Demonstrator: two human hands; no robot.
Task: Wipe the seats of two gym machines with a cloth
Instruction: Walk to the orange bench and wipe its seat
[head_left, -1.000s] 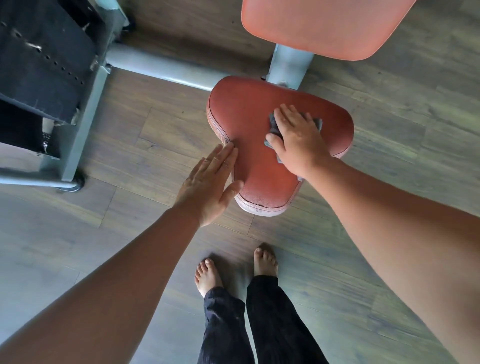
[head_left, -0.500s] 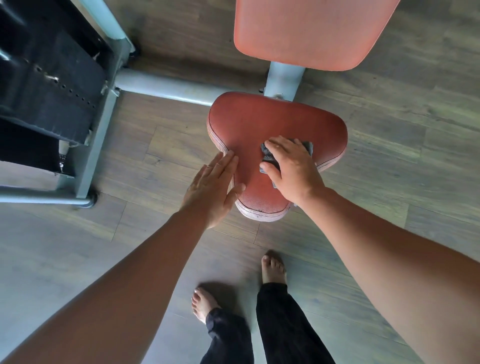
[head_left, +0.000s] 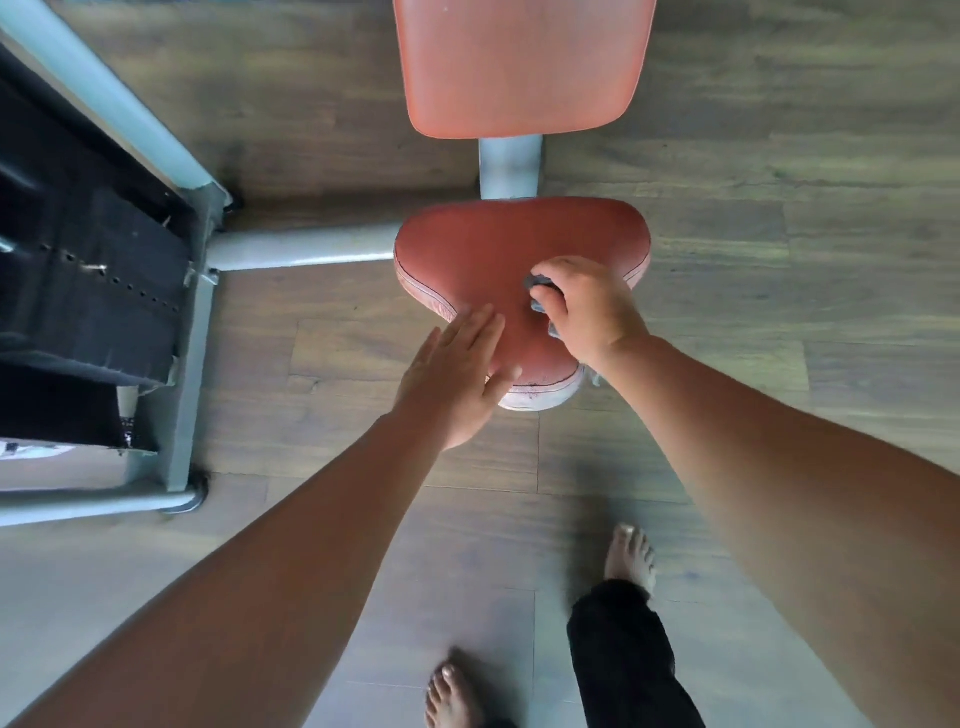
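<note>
Brown wood-plank flooring (head_left: 779, 260) fills the frame beneath me. At the left edge stands the pale grey steel tube frame (head_left: 189, 374) of a gym machine, with its black weight stack (head_left: 93, 291) inside it; one grey tube runs from that frame across to the middle of the picture. At top centre is an orange-red padded backrest (head_left: 519, 67) on a grey post. Just below it, in the middle of the frame, sits the dark red, rounded-triangle vinyl seat (head_left: 493, 244), its narrow tip pointing down toward me and its piping worn pale at that tip.

My left hand (head_left: 457, 374) lies flat on the seat's lower left edge, fingers straight and held close together, thumb stretched out toward the tip. My right hand (head_left: 587, 312) rests on the right half of the seat, fingers curled down around a small dark grey cloth (head_left: 537, 283) and pressing it against the vinyl. Most of the cloth is hidden under my palm; only folds show by my fingertips and near my wrist.

At the bottom are my bare feet (head_left: 631, 558) and a black trouser leg (head_left: 623, 654).
</note>
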